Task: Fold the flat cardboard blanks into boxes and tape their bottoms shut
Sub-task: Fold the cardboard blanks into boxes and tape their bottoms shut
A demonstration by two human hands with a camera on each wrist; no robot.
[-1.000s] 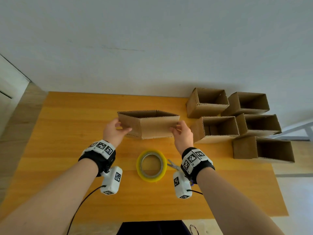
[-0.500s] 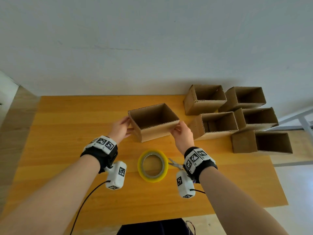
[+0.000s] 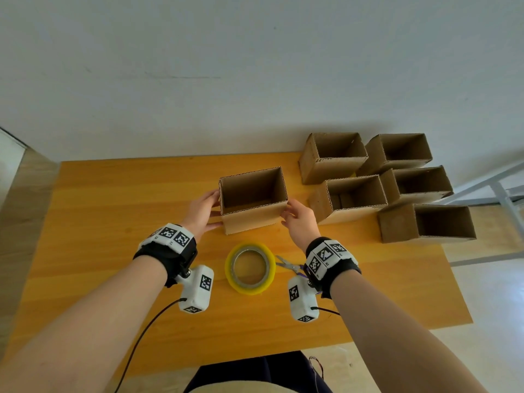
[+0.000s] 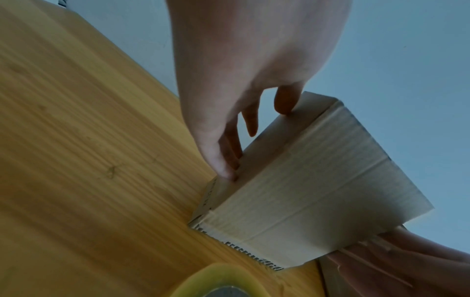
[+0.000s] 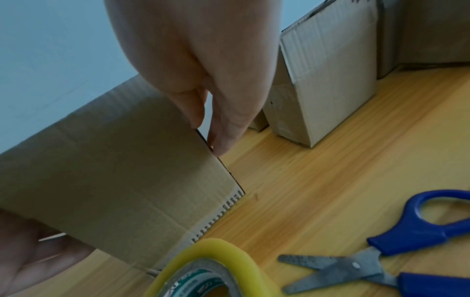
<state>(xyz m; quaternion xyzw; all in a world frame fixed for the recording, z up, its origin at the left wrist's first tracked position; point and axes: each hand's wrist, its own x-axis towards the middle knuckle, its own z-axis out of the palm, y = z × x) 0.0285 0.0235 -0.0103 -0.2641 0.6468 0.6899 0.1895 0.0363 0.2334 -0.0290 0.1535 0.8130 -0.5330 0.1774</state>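
Note:
An open-topped cardboard box (image 3: pixel 255 219) stands upright on the wooden table (image 3: pixel 113 208), squared up, with its bottom hidden. My left hand (image 3: pixel 202 212) lies against its left wall with straight fingers (image 4: pixel 229 152) touching the panel (image 4: pixel 257 152). My right hand (image 3: pixel 297 219) is at the front right corner; the thumb sits on the front face (image 5: pixel 114 160), a fingertip (image 5: pixel 221 144) lies just round the edge, and together they pinch it. A yellow tape roll (image 3: pixel 250 268) lies flat just in front of the box.
Several folded open boxes (image 3: pixel 354 199) are grouped at the table's back right, close to my right hand. Blue-handled scissors (image 5: pixel 381 251) lie right of the tape roll (image 5: pixel 203 267), partly under my right wrist (image 3: pixel 326 259). The wall runs along the table's far edge.
The half-flattened blank held between my hands has been pushed open into a square box and now stands on the table. My hands have shifted to its left wall and right corner.

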